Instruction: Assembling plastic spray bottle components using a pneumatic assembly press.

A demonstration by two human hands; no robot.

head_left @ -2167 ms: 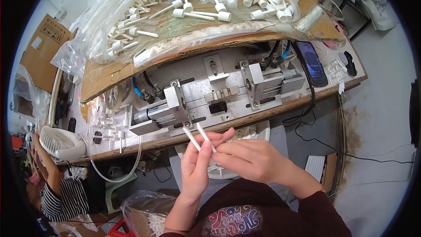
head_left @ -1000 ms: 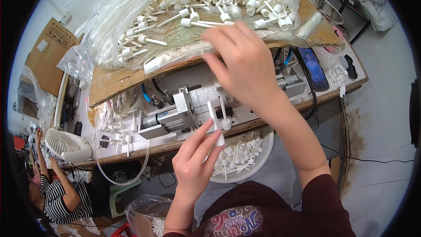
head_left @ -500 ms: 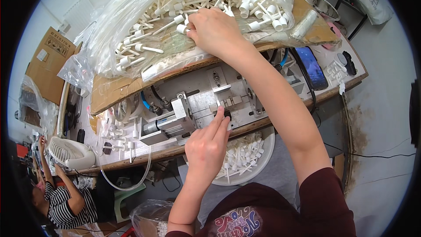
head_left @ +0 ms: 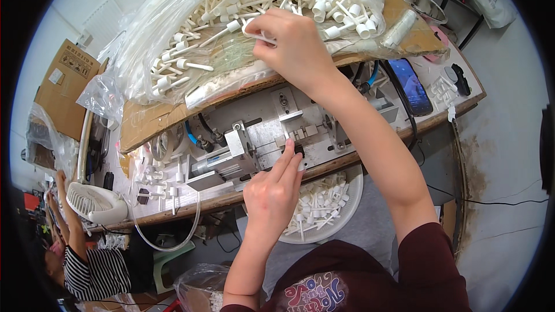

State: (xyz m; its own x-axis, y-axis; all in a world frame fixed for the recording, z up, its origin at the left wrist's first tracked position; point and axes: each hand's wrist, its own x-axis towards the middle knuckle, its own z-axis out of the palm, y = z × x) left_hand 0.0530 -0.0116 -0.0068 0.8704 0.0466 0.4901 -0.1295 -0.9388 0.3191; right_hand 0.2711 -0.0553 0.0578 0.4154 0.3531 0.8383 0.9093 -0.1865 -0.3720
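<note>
My right hand (head_left: pixel 292 46) is closed on a white plastic cap with a stick (head_left: pixel 265 37), at the near edge of a heap of similar white capped sticks (head_left: pixel 243 3). My fingers partly hide it. My left hand (head_left: pixel 273 196) has its index and middle fingers stretched out over the metal fixture (head_left: pixel 303 133). The index fingertip touches or nearly touches a small white part (head_left: pixel 287 131) there. Beside the middle fingertip is a black piece (head_left: pixel 299 151) on the fixture. My other left fingers are curled or hidden.
The heap lies in clear plastic on a cardboard sheet (head_left: pixel 144 124) above the bench. A basin (head_left: pixel 355 208) of white pieces sits below the bench edge. A phone (head_left: pixel 410 86) lies at right, a white fan (head_left: pixel 95 202) at left. Another person (head_left: pixel 95 271) works at far left.
My right hand has drawn back slightly from the heap toward me, with a white capped stick now showing in its fingers. The left hand has barely moved.
</note>
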